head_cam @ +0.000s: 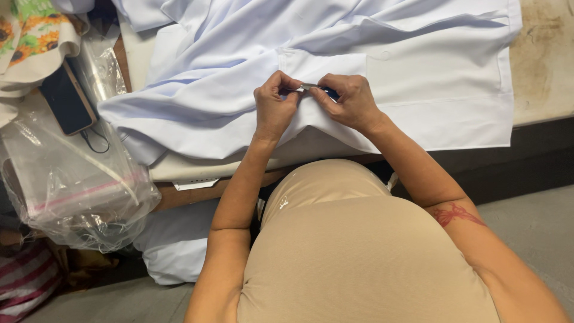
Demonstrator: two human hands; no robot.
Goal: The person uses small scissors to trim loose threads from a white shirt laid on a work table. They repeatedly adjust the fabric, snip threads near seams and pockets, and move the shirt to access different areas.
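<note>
Both hands pinch: left hand (274, 104) grips shirt (239, 78) fold, right hand (351, 100) holds small clippers (315, 88); cloth looks light, soft, limp; best pinched at the edge.

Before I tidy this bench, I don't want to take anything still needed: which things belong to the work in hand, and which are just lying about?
In use:
- white shirt, pinched by the left hand
- small blue-handled metal tool, in the right hand

Lying about:
- phone with its cable
- clear plastic bags
- sunflower-print cloth
- striped fabric
</note>
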